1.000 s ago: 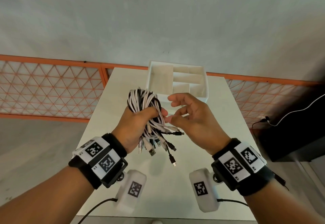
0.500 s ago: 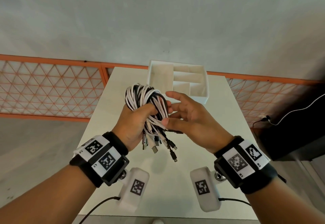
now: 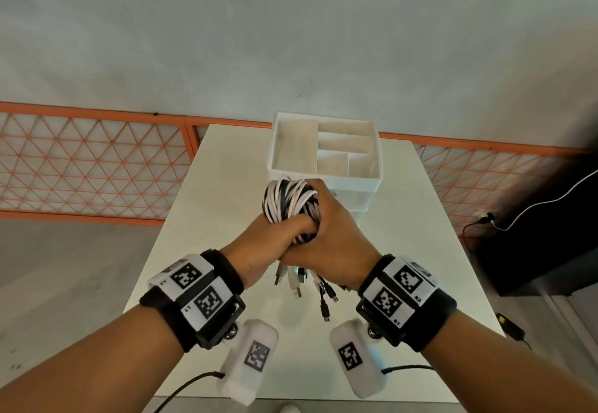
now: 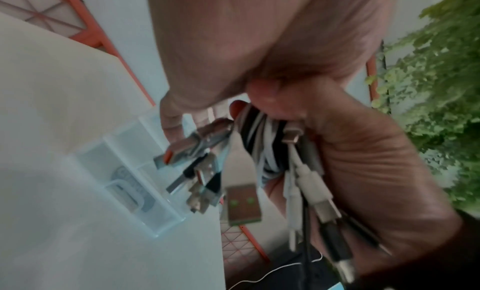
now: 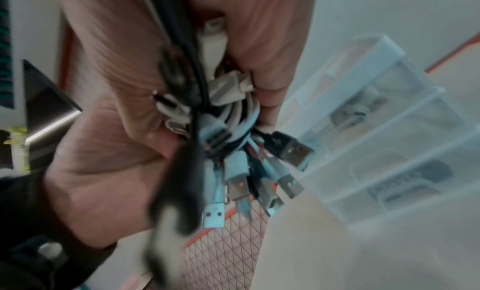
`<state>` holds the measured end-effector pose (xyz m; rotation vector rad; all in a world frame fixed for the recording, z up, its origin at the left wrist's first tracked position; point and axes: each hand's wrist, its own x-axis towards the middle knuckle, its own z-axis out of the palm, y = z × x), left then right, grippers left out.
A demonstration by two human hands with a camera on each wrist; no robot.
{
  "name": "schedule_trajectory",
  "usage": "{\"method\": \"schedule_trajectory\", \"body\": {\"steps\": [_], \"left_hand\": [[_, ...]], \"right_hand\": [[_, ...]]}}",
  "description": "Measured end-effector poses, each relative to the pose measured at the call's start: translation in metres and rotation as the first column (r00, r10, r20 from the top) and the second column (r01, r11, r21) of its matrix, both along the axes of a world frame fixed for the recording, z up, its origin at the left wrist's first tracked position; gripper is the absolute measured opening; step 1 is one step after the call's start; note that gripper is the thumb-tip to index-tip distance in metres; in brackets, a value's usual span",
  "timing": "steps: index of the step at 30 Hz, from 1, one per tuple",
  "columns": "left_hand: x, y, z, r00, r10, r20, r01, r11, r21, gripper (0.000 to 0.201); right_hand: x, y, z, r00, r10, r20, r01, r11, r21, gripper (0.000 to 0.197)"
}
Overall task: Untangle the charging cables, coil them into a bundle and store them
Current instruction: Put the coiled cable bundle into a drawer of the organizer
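A coiled bundle of black and white charging cables is held above the white table, just in front of the storage box. My left hand grips the bundle from the left, thumb across it. My right hand wraps round it from the right, fingers over the coil. Several USB plugs hang loose below both hands. The left wrist view shows the plugs dangling from the gripped cables. In the right wrist view the plugs hang under my curled fingers.
The white box has several open compartments on top and clear drawers below, standing at the table's far middle. An orange lattice fence runs behind the table. A black cabinet with a white wire stands at the right.
My right hand, open beside the bundle a second ago, has closed round it. Both hands have carried the bundle forward toward the box.
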<state>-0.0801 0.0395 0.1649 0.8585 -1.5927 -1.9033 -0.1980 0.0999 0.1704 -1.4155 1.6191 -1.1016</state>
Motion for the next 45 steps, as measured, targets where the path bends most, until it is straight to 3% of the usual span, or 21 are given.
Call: {"method": "schedule_trajectory", "body": {"steps": [3, 7, 12, 18, 25, 27, 34, 40, 45], "left_hand": [[0.0, 0.002, -0.008, 0.989, 0.135, 0.067, -0.132, 0.99, -0.041, 0.022], [0.003, 0.0, -0.015, 0.945, 0.278, 0.17, -0.267, 0.96, -0.085, 0.042], [-0.004, 0.0, -0.012, 0.849, 0.349, 0.397, -0.239, 0.923, -0.301, 0.021], [-0.008, 0.0, -0.012, 0.81, 0.398, 0.431, -0.274, 0.906, -0.323, 0.017], [-0.006, -0.003, -0.022, 0.856, 0.343, 0.388, -0.283, 0.937, -0.205, 0.014], [-0.006, -0.003, -0.024, 0.855, 0.334, 0.396, -0.28, 0.941, -0.189, 0.02], [-0.007, -0.012, -0.026, 0.837, 0.318, 0.445, -0.209, 0.938, -0.277, 0.01], [-0.014, -0.026, -0.033, 0.876, 0.233, 0.422, -0.215, 0.972, -0.09, 0.018], [-0.016, -0.038, -0.039, 0.932, 0.106, 0.347, -0.142, 0.986, 0.081, 0.025]], "right_hand": [[-0.002, 0.0, -0.011, 0.998, -0.058, -0.033, 0.058, 0.998, 0.021, 0.083], [-0.004, 0.002, -0.023, 0.966, -0.074, -0.247, 0.091, 0.994, 0.057, 0.079], [0.0, -0.002, -0.044, 0.877, -0.107, -0.468, 0.096, 0.994, -0.048, 0.073], [0.003, -0.008, -0.049, 0.847, -0.09, -0.523, 0.06, 0.995, -0.075, 0.071], [-0.005, -0.012, -0.045, 0.923, -0.023, -0.384, 0.048, 0.997, 0.056, 0.079], [-0.006, -0.014, -0.047, 0.906, 0.006, -0.422, 0.025, 0.997, 0.068, 0.078], [-0.007, -0.018, -0.056, 0.826, -0.008, -0.563, 0.021, 1.0, 0.017, 0.071], [-0.016, -0.026, -0.062, 0.813, 0.031, -0.581, 0.01, 0.998, 0.067, 0.083], [-0.032, -0.025, -0.07, 0.851, -0.012, -0.525, 0.035, 0.999, 0.034, 0.072]]}}
